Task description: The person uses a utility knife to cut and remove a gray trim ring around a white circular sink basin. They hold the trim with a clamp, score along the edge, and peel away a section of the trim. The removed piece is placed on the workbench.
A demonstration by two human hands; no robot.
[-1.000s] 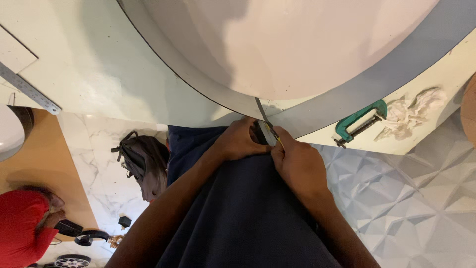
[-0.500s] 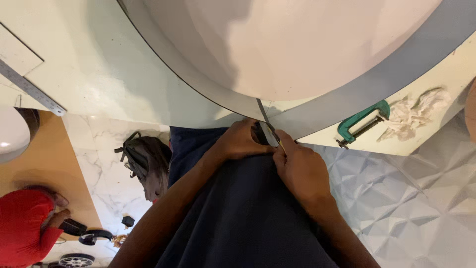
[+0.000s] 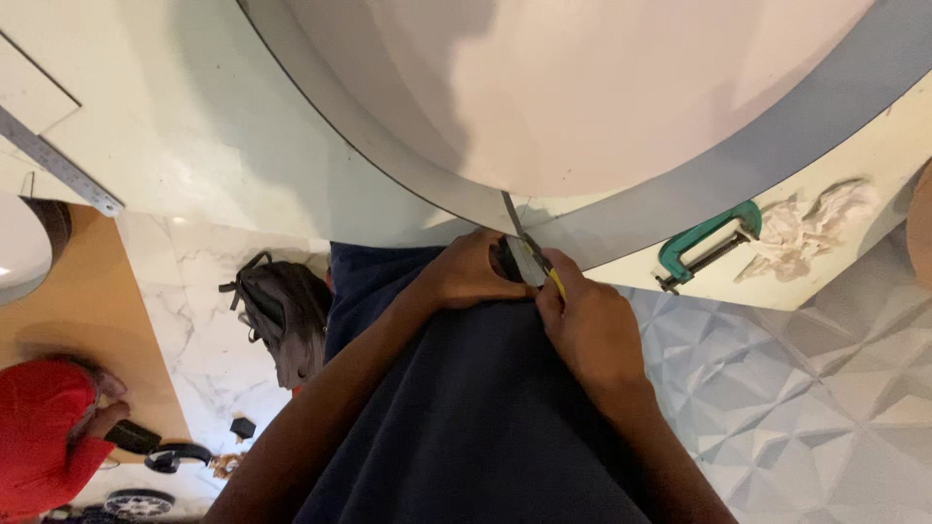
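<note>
Both of your hands meet at the near edge of the workbench [image 3: 175,165], pressed close against your dark blue clothing. Your left hand [image 3: 471,277] is curled tight around the dark body of a cutting tool, and your right hand [image 3: 592,325] is clenched around its yellow-tipped handle [image 3: 553,281], so the 2 hands nearly touch. Between them, the thin blade [image 3: 513,218] points away from you and sits on the grey band [image 3: 680,184] that rims a large, pale, curved panel [image 3: 602,87] lying on the bench. To your right, near the bench edge, a green C-clamp [image 3: 704,243] lies just beside a crumpled white rag [image 3: 811,223]. Far to your left, a metal ruler [image 3: 58,160] rests on the bench. Below the bench, a dark bag [image 3: 282,315] sits on the marble floor, and a person in red [image 3: 44,451] crouches at the lower left. As a judgement: your fingers are bunched very near the blade, so a slip under pressure could drive the edge into your left hand or toward your body. The blade could also wander off the band and scar the pale panel, since the clamp does not appear to be gripping anything and the panel may shift. Compared with 0.5 seconds ago, almost nothing has changed: your hands, the blade and the clamp sit in nearly the same places, with only a slight drift in the view.
</note>
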